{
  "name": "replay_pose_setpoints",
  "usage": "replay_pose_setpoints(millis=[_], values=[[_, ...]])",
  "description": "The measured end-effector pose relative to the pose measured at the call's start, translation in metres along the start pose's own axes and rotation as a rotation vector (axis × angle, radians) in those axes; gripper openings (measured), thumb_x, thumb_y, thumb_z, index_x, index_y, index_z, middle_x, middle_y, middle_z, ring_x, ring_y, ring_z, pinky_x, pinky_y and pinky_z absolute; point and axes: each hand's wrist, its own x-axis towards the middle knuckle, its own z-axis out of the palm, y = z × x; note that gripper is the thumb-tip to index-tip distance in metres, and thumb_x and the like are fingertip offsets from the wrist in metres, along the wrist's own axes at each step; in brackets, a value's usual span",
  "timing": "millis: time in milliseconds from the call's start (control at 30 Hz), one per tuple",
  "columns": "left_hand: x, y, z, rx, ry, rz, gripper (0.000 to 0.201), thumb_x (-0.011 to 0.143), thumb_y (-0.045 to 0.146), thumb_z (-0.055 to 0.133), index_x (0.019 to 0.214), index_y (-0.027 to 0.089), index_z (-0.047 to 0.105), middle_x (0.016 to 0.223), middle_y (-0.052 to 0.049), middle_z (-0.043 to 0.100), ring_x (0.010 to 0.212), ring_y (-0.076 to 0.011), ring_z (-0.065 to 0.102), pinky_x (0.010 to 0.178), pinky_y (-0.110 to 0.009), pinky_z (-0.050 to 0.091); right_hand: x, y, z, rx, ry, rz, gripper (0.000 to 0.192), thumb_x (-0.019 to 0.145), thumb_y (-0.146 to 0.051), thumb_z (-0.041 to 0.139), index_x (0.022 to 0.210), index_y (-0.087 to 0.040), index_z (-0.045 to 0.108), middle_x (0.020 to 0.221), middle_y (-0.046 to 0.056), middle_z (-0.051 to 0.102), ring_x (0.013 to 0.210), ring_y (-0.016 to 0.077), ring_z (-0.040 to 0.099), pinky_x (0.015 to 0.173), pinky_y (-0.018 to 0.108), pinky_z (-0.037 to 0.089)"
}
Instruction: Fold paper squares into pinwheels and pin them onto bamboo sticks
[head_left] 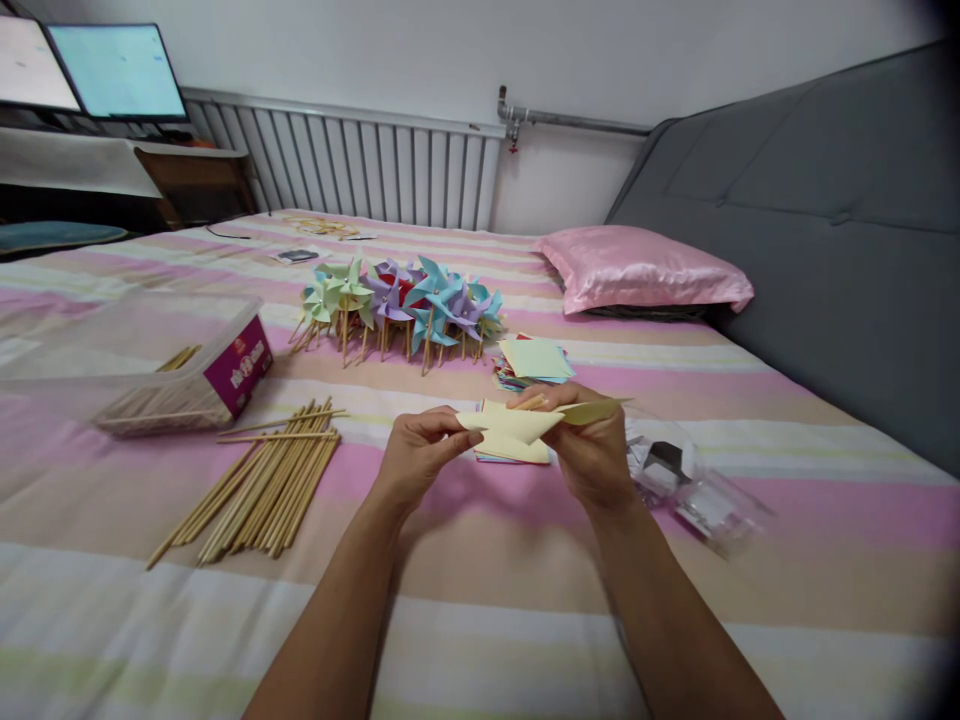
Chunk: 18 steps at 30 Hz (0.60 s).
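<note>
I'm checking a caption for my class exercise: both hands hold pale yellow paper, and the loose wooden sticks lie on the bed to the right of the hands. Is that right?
Not quite. The left hand and right hand do hold pale yellow paper, but the head view shows the loose wooden sticks on the bed to their left.

Fingers [450, 446] of the left hand [416, 455] and right hand [596, 450] hold pale yellow paper [517, 428] near clustered pinwheels [433, 290].

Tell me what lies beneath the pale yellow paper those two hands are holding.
Beneath the held paper, a stack of sheets shows part of its yellow top and some coloured edges; the held paper and right hand cover the rest.
</note>
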Motion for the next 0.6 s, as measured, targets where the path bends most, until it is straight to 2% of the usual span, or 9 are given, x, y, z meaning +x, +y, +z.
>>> replay_pose_setpoints(millis=[233, 400, 600], values=[[0.0019, 0.0003, 0.0031, -0.098, 0.08, 0.049, 0.015, 0.055, 0.027, 0.079, 0.058, 0.015, 0.07, 0.063, -0.002, 0.059, 0.059, -0.0118, 0.052, 0.056, -0.023, 0.039, -0.0011, 0.0018, -0.0003, -0.069, 0.001, 0.019, 0.012, 0.069, -0.033, 0.074, 0.073, -0.024, 0.067, 0.082, 0.004, 0.07, 0.092, 0.0238, 0.064, 0.085, 0.042, 0.049], [0.0008, 0.0034, 0.0051, -0.095, 0.069, 0.028, 0.015, 0.054, 0.027, 0.079, 0.059, 0.016, 0.071, 0.063, -0.002, 0.06, 0.061, -0.0129, 0.053, 0.059, -0.024, 0.042, -0.0016, 0.0014, 0.0002, -0.095, -0.018, 0.019, 0.014, 0.07, -0.036, 0.072, 0.074, -0.023, 0.068, 0.087, 0.005, 0.07, 0.092, 0.0236, 0.064, 0.084, 0.042, 0.049], [-0.0005, 0.0039, 0.0059, -0.075, 0.068, 0.027, 0.01, 0.057, 0.023, 0.078, 0.061, 0.016, 0.071, 0.065, -0.001, 0.061, 0.061, -0.0117, 0.052, 0.058, -0.023, 0.042, -0.0008, 0.0006, 0.0038, -0.075, -0.046, -0.001, 0.009, 0.073, -0.031, 0.07, 0.075, -0.023, 0.068, 0.083, 0.005, 0.071, 0.087, 0.0223, 0.065, 0.082, 0.04, 0.05]])
